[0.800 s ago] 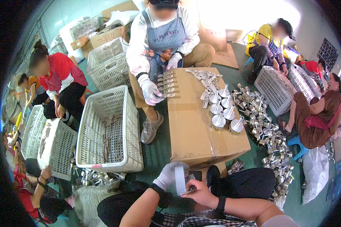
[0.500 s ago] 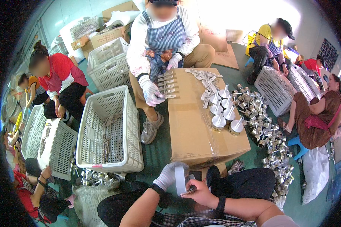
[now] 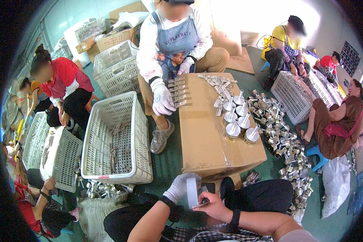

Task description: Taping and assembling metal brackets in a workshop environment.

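Green floor (image 3: pixel 166 166): forearms (image 3: pixel 150 218) converging.
Gloved left hand (image 3: pixel 177 188) clamps pale curved band (image 3: pixel 192 195); right hand (image 3: pixel 215 207) pinches its lower edge.

A white perforated crate (image 3: pixel 142 161) stands on the green floor (image 3: pixel 166 166); a white sack (image 3: pixel 336 187) rests near a blue stool (image 3: pixel 318 151).

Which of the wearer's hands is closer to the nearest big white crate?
Left. The left hand is right of the white crate, not touching it; the right hand is farther right.
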### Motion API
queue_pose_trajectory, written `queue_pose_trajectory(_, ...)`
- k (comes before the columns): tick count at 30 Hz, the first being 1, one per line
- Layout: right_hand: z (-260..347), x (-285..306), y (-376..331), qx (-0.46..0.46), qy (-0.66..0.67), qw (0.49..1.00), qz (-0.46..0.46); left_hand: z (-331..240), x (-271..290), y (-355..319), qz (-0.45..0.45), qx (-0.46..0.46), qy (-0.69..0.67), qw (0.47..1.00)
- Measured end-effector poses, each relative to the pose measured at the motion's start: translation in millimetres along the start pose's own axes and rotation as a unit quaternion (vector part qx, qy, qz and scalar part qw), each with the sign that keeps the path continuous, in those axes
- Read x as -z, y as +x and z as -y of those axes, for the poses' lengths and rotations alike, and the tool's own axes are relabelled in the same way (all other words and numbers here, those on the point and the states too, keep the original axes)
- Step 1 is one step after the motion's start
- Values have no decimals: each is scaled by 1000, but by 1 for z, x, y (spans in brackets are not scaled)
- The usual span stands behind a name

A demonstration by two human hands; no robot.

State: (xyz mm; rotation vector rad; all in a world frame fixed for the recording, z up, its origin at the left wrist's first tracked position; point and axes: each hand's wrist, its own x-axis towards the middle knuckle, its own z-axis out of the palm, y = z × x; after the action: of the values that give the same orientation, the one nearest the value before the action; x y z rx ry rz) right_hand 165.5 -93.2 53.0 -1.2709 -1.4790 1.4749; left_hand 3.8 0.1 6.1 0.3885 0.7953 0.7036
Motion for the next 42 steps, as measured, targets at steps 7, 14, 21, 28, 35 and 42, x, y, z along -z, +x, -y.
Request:
queue_pose_trajectory(7,18,2,-2,-4,-17,1000,4,4,8,3,24,-20,8,999)
queue_pose_trajectory(14,20,3,-2,-14,-9,1000,10,5,8,3,21,-41,48,998)
queue_pose_trajectory(21,16,3,-2,-9,-21,1000,12,2,8,3,35,12,-66,997)
queue_pose_trajectory(28,19,3,-2,-14,-23,1000,9,3,4,2,17,-12,-29,999)
queue_pose_trajectory(35,20,4,-1,2,-44,999,5,4,4,0,28,-45,22,998)
queue_pose_trajectory(42,13,3,-1,1,-12,1000,11,7,8,-2,57,-124,187,973)
